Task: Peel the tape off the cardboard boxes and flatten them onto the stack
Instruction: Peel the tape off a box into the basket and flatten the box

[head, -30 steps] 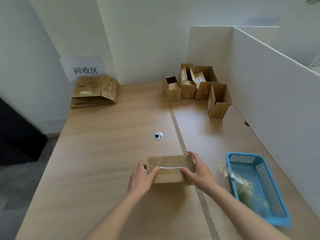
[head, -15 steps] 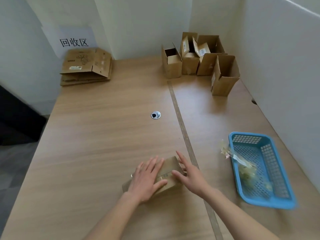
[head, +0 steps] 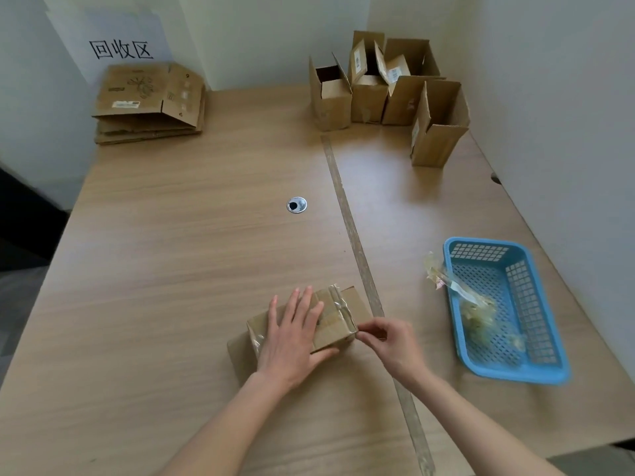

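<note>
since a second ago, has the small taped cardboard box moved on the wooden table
Yes. The small taped cardboard box sat across the table's seam strip; now it lies left of it, turned.

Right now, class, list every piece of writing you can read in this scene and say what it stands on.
"回收区": white paper sign on the wall above the flattened cardboard stack.
White label on the stack's top sheet: too blurred.
White labels on the open boxes: too small.

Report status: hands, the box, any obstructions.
Left hand flat, pressing the small taped brown cardboard box. Right hand pinching clear tape at its right edge. Tape not off. Nothing blocking.
</note>
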Tool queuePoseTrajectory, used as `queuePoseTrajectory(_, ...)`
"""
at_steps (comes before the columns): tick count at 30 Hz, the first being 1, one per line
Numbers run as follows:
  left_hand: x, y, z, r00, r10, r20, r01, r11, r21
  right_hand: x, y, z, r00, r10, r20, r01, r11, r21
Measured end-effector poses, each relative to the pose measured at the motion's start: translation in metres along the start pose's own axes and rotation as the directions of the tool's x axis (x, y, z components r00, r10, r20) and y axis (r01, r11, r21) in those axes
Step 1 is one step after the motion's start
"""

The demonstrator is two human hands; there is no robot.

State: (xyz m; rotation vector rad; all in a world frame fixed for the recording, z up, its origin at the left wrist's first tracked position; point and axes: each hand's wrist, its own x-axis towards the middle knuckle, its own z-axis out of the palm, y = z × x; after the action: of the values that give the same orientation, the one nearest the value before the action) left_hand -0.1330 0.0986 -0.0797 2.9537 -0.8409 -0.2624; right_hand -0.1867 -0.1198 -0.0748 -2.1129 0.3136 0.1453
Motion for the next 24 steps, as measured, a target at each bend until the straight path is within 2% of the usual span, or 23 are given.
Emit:
queuePoseTrajectory(4,0.0,-0.001,0.004,1.0,-0.015,-0.004,0.015,0.999,0.047,-0.002,-0.004,-0.003,1.0,-0.008,-0.008,0.007,0.997,-0.075)
queuePoseTrajectory(11,-0.001,0.003,0.004,0.998,-0.01,-0.056,0.011,0.999,0.031,-0.009,-0.016,-0.006,0.995,-0.083,0.054,0.097,0.925,-0.368)
queuePoseTrajectory(13,0.0,0.002,0.005,0.997,-0.005,-0.076,0.007,1.0,0.023,-0.009,-0.022,-0.005,0.996,-0.039,0.086,0.072,0.903,-0.423)
queuePoseTrajectory(16,0.001,0.001,0.005,0.996,0.024,-0.084,-0.022,1.0,0.02,-0.003,-0.033,-0.012,0.976,0.112,0.188,-0.008,0.879,-0.477)
queuePoseTrajectory(19,0.001,-0.002,0.005,0.996,0.059,-0.064,-0.057,0.998,0.035,0.01,-0.044,-0.033,0.915,0.216,0.341,-0.081,0.926,-0.369)
queuePoseTrajectory(21,0.002,-0.002,0.006,0.998,0.056,-0.038,-0.054,0.997,0.054,0.023,-0.053,-0.045,0.928,0.168,0.333,-0.041,0.933,-0.357)
queuePoseTrajectory(24,0.003,-0.002,0.004,0.998,0.056,0.019,-0.057,0.997,0.058,0.04,-0.065,-0.053,0.976,0.013,0.218,0.088,0.889,-0.45)
